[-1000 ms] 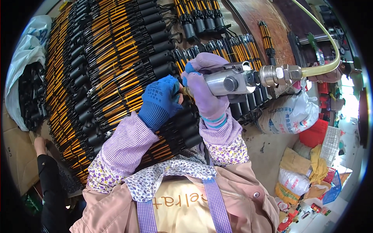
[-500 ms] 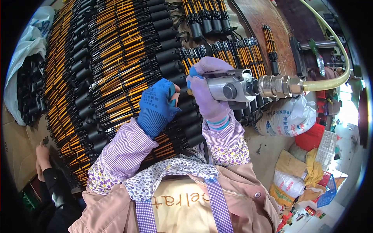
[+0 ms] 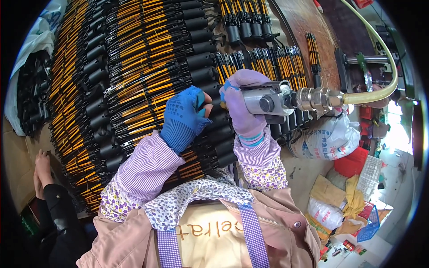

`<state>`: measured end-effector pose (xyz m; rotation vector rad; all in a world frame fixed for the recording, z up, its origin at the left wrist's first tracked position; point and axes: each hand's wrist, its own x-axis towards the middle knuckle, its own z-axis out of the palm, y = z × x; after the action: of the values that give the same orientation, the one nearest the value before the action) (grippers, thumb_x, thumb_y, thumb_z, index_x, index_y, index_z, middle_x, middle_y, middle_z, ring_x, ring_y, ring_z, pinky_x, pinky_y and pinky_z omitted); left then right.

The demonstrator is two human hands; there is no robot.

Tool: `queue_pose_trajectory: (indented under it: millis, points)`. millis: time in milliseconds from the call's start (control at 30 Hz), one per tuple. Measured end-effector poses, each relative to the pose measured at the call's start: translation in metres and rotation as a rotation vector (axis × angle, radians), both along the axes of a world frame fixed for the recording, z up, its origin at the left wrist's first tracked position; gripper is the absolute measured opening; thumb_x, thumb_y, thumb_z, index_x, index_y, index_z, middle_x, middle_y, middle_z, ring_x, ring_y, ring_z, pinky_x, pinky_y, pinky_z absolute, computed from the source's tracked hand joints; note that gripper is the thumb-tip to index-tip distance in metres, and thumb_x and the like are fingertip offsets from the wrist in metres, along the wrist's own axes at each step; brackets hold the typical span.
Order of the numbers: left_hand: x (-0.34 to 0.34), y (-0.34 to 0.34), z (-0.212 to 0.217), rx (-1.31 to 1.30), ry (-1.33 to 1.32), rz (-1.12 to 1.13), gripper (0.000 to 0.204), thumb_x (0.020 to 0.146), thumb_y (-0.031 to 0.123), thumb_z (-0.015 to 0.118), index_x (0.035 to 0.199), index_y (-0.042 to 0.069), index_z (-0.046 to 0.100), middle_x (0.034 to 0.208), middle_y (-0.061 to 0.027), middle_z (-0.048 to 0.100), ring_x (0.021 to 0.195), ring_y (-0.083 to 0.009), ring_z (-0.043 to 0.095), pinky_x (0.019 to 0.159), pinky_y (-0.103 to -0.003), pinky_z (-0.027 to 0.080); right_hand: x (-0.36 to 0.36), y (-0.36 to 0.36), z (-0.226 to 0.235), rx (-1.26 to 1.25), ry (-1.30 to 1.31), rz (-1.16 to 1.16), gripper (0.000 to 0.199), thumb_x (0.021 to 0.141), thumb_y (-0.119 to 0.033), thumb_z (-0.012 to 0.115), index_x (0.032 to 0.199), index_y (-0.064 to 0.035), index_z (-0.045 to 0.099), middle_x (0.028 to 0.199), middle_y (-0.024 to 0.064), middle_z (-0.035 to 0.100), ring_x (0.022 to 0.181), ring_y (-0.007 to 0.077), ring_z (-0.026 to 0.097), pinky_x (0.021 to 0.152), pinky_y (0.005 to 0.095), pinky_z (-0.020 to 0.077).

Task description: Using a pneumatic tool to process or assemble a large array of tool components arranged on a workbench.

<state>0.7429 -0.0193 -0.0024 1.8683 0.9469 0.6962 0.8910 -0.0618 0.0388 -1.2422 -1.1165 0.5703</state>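
Note:
My right hand (image 3: 245, 109), in a lilac glove, is wrapped round a silver air-powered tool (image 3: 264, 102), its hose coupling (image 3: 319, 97) pointing right. Close by on the left is my left hand (image 3: 181, 119), in a blue knit glove with bare fingertips showing. Its fingers are curled in, and whatever they pinch is too small or hidden to name. The tool's working end, between the two hands, is covered by the right glove. Beneath both hands lie rows of folded umbrella frames (image 3: 140, 67) with orange and black ribs and black cylindrical ends (image 3: 202, 48).
A pale hose (image 3: 380, 94) loops up from the tool. More frames (image 3: 315, 58) lie on the wooden board (image 3: 308, 20). White sacks (image 3: 328, 138) stand right, and a plastic bag (image 3: 22, 85) of black parts far left. Another person's hands (image 3: 42, 172) are at lower left.
The view has shifted slightly, with the frames sitting a little further right. My hands keep nearly the same grip and closeness. The other person's hands have moved slightly up and left.

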Motion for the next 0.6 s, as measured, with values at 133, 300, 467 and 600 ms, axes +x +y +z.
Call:
queue_pose_trajectory:
  millis: [133, 300, 467, 600]
  points:
    - [-0.001, 0.001, 0.002, 0.021, -0.003, -0.016, 0.016, 0.071, 0.003, 0.069, 0.087, 0.006, 0.065, 0.077, -0.0055, 0.063, 0.063, -0.0182, 0.057, 0.061, -0.029, 0.047, -0.002, 0.003, 0.001, 0.037, 0.026, 0.018, 0.025, 0.073, 0.005, 0.061, 0.097, -0.0021, 0.060, 0.089, 0.0069, 0.063, 0.073, 0.0142, 0.057, 0.069, 0.0254, 0.0489]
    - [0.006, 0.011, 0.012, 0.044, -0.009, -0.017, 0.018, 0.071, 0.001, 0.069, 0.087, 0.006, 0.064, 0.079, -0.0051, 0.063, 0.064, -0.0182, 0.057, 0.062, -0.030, 0.048, 0.010, 0.010, 0.022, 0.046, 0.176, -0.017, 0.025, 0.072, 0.005, 0.062, 0.097, -0.0014, 0.060, 0.087, 0.0062, 0.063, 0.072, 0.0137, 0.057, 0.068, 0.0249, 0.0492]
    - [0.027, 0.028, 0.013, 0.162, -0.038, -0.013, 0.019, 0.072, 0.000, 0.067, 0.090, 0.006, 0.064, 0.082, -0.0056, 0.063, 0.065, -0.0182, 0.057, 0.061, -0.029, 0.048, 0.020, 0.021, 0.031, 0.103, 0.292, -0.080, 0.027, 0.072, 0.004, 0.063, 0.098, -0.0004, 0.060, 0.086, 0.0058, 0.064, 0.071, 0.0135, 0.058, 0.068, 0.0245, 0.0499]
    - [0.043, 0.035, 0.010, 0.311, -0.026, -0.024, 0.024, 0.071, 0.000, 0.067, 0.094, 0.007, 0.063, 0.086, -0.0051, 0.062, 0.067, -0.0195, 0.058, 0.062, -0.029, 0.048, 0.022, 0.030, 0.031, 0.182, 0.271, -0.104, 0.028, 0.072, 0.003, 0.063, 0.099, 0.0000, 0.061, 0.086, 0.0056, 0.064, 0.071, 0.0136, 0.059, 0.068, 0.0243, 0.0504]
